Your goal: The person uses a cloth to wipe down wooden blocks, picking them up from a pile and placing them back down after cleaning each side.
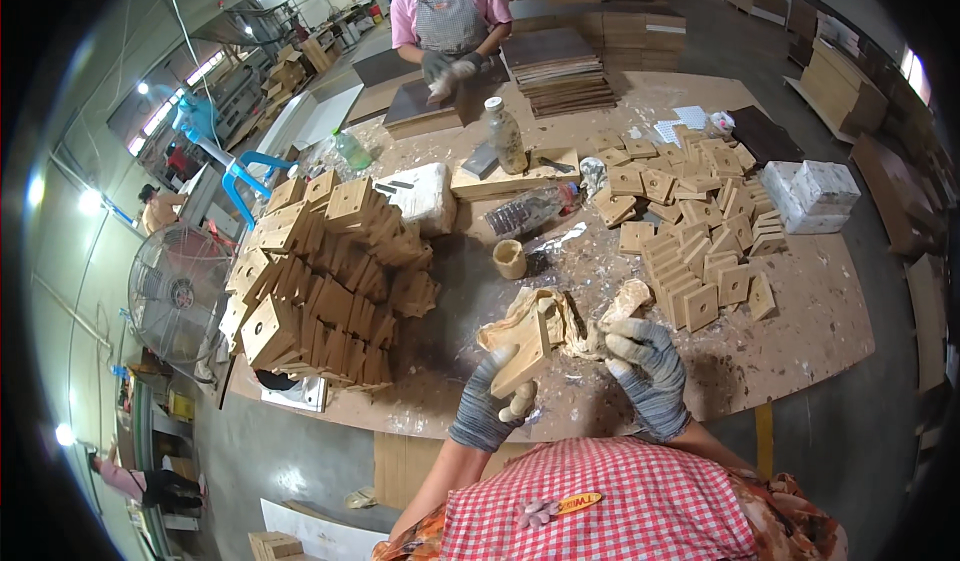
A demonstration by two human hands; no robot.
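Fingers bent around it, the left hand grips a block over the table, near a crumpled cloth. The right hand half curls its fingers by a pale rag (gripped or not, I cannot tell). Beyond: a cup, a stack, a heap.

Worn by me: one left glove and one right glove, both streaked grey-blue knit with pale cream fingertips. One apron, red-and-white check, which bore a mauve flower-shaped ornament and a yellow lettered badge. Sleeves: patterned, orange and brown.
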